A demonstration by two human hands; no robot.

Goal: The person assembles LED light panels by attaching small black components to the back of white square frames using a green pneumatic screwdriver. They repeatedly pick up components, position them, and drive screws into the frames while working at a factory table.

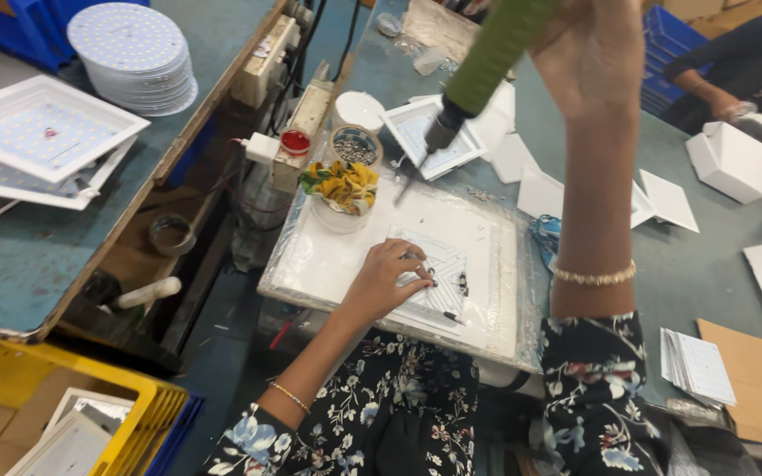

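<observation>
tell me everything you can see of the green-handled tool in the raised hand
The green-handled tool is a powered screwdriver by its look: a fat matte green barrel, a dark metal collar and a thin bit. The right hand holds it raised and tilted, tip pointing down-left above the white work board. Its bit touches nothing; the barrel's top runs out of frame.

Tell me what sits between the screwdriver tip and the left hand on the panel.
In the head view, only bare white board lies between the screwdriver tip and the left hand resting on the square panel; the cup of yellow pieces stands off to the side.
</observation>
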